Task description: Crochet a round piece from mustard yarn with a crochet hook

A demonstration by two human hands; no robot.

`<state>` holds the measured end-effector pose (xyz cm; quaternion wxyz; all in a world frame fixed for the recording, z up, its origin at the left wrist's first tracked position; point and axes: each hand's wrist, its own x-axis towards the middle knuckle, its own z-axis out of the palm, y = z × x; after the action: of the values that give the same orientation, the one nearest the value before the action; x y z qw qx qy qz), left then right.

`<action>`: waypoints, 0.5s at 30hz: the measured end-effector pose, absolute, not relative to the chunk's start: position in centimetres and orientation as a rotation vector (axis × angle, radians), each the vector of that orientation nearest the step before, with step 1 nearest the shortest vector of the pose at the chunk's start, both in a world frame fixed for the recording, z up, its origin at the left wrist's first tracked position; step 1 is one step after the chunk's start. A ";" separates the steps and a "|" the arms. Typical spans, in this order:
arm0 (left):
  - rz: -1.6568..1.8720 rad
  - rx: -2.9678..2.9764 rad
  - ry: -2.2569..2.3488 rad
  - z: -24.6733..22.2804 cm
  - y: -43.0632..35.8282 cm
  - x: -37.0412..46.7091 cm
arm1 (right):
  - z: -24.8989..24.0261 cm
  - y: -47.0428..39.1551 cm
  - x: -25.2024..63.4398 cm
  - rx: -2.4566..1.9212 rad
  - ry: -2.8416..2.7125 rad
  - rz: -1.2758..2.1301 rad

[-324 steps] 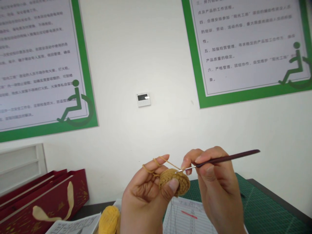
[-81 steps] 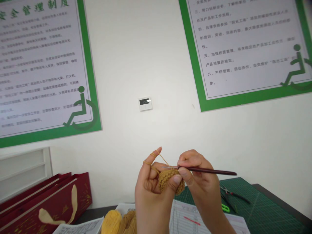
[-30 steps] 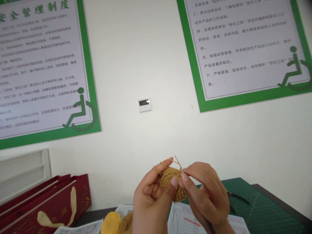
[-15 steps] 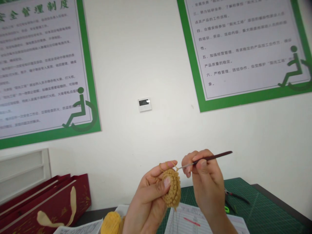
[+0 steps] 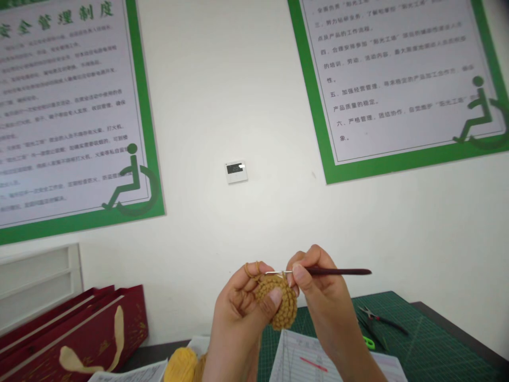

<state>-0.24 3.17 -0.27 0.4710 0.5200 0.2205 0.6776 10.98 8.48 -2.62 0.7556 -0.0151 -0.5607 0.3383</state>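
Between thumb and fingers, my left hand (image 5: 242,313) pinches a round tan crochet piece (image 5: 284,310), with tan yarn looped about its raised index finger. My right hand (image 5: 322,286) grips a crochet hook (image 5: 338,271) by its dark handle. The hook lies nearly level, and its metal shaft runs along the top edge of the piece, the tip reaching toward my left index finger. A loop of yarn sits on the shaft close to my right fingertips. Below my left wrist is a ball of yellow yarn (image 5: 181,365), partly cut off by the frame.
On the green cutting mat (image 5: 421,334) are pliers (image 5: 384,320), a bright green-handled tool (image 5: 369,343) and papers with a red pen (image 5: 313,364). Dark red gift bags (image 5: 95,334) stand at the left. Behind rises a white wall with posters and a thermostat (image 5: 236,172).
My right hand has moved left and the hook has swung from slanting to nearly level, its shaft now across the top of the piece. My left hand has shifted slightly left, turning the piece.
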 end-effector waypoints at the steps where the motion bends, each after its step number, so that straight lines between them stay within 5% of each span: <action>1: 1.677 1.273 0.546 -0.3 3.2 -0.2 | -2.7 8.6 11.1 -0.032 -1.235 0.644; 10: 1.552 1.224 0.386 -0.5 3.4 -0.3 | -3.1 9.0 13.6 -0.038 -1.424 -0.146; 15: 1.287 1.105 0.314 -0.3 4.0 -0.1 | -3.8 9.1 12.3 0.140 -1.219 0.048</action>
<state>-0.12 3.97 -0.32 0.6504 0.4865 0.1381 0.5668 12.28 9.11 -3.76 0.8173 0.0659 -0.5720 0.0228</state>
